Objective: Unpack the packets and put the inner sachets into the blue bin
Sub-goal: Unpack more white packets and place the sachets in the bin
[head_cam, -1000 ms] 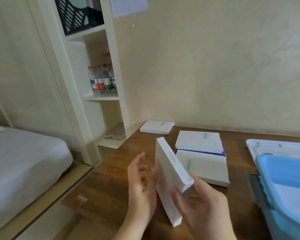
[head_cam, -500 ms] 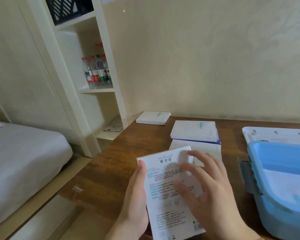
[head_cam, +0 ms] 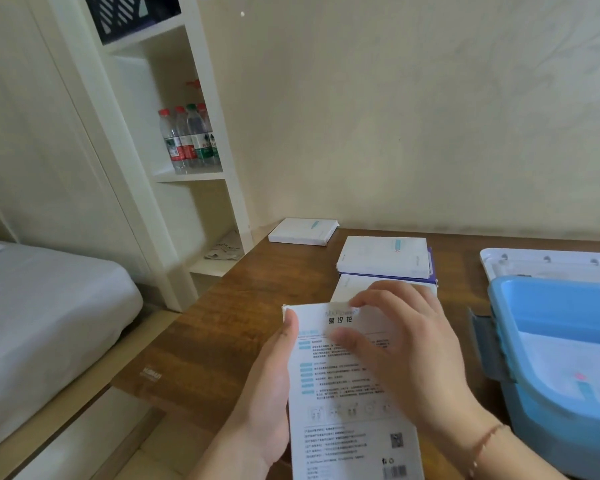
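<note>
While the left hand (head_cam: 269, 386) clasps its left edge, a flat, rectangular white cardboard packet (head_cam: 347, 393) with a matte printed face is held above the brown wood-grain table (head_cam: 257, 299), left of the smooth plastic blue bin (head_cam: 548, 344). Its long axis runs away from the person, top end farthest. The right hand (head_cam: 406, 348) lies on it, fingers curled over that top edge.

White packet (head_cam: 347, 393) in both hands, left hand (head_cam: 271, 386), right hand (head_cam: 406, 348), beside blue bin (head_cam: 520, 341).

Cream wall (head_cam: 430, 116), white shelving (head_cam: 201, 174), bed (head_cam: 42, 306)
</note>
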A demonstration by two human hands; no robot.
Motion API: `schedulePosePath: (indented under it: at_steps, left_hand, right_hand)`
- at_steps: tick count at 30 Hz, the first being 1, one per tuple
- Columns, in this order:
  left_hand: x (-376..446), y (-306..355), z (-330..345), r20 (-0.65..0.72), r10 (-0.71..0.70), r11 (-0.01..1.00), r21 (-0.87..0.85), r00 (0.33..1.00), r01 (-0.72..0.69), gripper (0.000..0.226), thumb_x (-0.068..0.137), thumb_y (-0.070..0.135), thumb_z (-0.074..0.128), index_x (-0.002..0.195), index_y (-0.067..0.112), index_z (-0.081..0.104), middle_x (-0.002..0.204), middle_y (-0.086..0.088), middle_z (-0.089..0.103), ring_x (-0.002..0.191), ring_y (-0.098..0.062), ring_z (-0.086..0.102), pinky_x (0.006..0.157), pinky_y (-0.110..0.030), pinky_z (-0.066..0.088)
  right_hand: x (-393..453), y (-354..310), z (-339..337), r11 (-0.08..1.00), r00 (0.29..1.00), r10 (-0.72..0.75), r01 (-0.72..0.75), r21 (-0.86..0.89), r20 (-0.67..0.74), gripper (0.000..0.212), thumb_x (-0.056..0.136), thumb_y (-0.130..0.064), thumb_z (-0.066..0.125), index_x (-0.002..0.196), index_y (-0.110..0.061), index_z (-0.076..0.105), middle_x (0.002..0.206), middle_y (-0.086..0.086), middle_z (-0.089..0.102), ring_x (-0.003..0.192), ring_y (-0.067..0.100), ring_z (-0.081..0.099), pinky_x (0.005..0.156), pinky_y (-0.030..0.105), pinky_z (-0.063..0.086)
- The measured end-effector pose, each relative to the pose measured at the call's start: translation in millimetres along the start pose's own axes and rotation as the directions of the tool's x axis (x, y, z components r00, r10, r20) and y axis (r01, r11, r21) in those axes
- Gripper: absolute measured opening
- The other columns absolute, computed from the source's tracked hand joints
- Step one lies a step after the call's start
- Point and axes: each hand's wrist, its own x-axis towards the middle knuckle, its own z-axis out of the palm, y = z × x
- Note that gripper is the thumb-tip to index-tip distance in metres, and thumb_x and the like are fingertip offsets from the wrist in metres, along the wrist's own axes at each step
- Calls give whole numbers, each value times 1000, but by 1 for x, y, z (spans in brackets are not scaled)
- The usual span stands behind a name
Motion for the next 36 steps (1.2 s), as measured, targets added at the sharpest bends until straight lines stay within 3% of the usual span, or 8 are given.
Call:
schedulePosePath:
  at_steps: [5, 10, 13, 15, 23, 29, 36]
  left_hand:
    - [-2, 5, 0, 31, 38, 998, 41, 999, -39, 58, 85, 59, 41, 115, 17, 70, 114, -13, 71, 107, -29, 68, 99, -52, 48]
    - [-3, 6, 1, -7, 105, 989, 102, 994, -104, 61, 89, 59, 41, 115, 10, 66, 115, -22, 67, 112, -40, 62, 96, -52, 49]
    - [-4, 8, 1, 9, 127, 986, 109, 992, -127, 60, 90, 58, 41, 114, 8, 66, 113, -25, 66, 107, -41, 63, 92, -51, 51]
    - [-5, 10, 1, 27, 137, 983, 116, 990, -139, 59, 91, 56, 40, 112, 7, 66, 110, -24, 67, 100, -36, 66, 88, -47, 53]
    - [-6, 14, 2, 52, 151, 979, 133, 987, -157, 63, 94, 57, 36, 118, 5, 62, 116, -25, 65, 112, -41, 61, 98, -58, 47]
    - [-5, 15, 1, 76, 143, 975, 159, 987, -154, 61, 92, 57, 40, 115, 6, 65, 114, -21, 68, 107, -35, 66, 88, -43, 55]
    - [-5, 16, 1, 116, 127, 970, 193, 985, -148, 54, 88, 56, 38, 104, 15, 71, 102, -12, 73, 95, -25, 71, 75, -30, 57]
  right_hand:
    - [5, 1, -5, 997, 995, -75, 73, -27, -63, 17, 85, -45, 67, 90, -30, 73, 101, -16, 67, 96, 13, 56, 73, 39, 53]
    - [7, 2, -7, 924, 930, -358, 339, -179, -82, 16, 91, -32, 66, 89, -21, 76, 102, -6, 72, 92, 20, 66, 75, 38, 53]
    - [10, 1, -11, 883, 901, -430, 407, -235, -53, 16, 92, -32, 65, 89, -20, 76, 98, -5, 74, 83, 19, 69, 71, 36, 55]
    - [13, 0, -13, 865, 889, -455, 429, -258, -46, 14, 91, -29, 66, 87, -20, 76, 95, -5, 74, 77, 19, 69, 66, 34, 55]
    - [17, 0, -15, 819, 863, -505, 485, -308, 14, 12, 89, -22, 65, 89, -15, 74, 95, -1, 73, 71, 22, 68, 54, 34, 54]
    - [18, 1, -18, 905, 920, -391, 381, -192, -18, 13, 91, -29, 64, 90, -23, 76, 96, -11, 73, 80, 16, 68, 58, 31, 54]
    - [18, 4, -20, 831, 868, -497, 480, -280, 12, 10, 86, -22, 67, 92, -17, 74, 95, -2, 72, 72, 24, 66, 59, 33, 53]
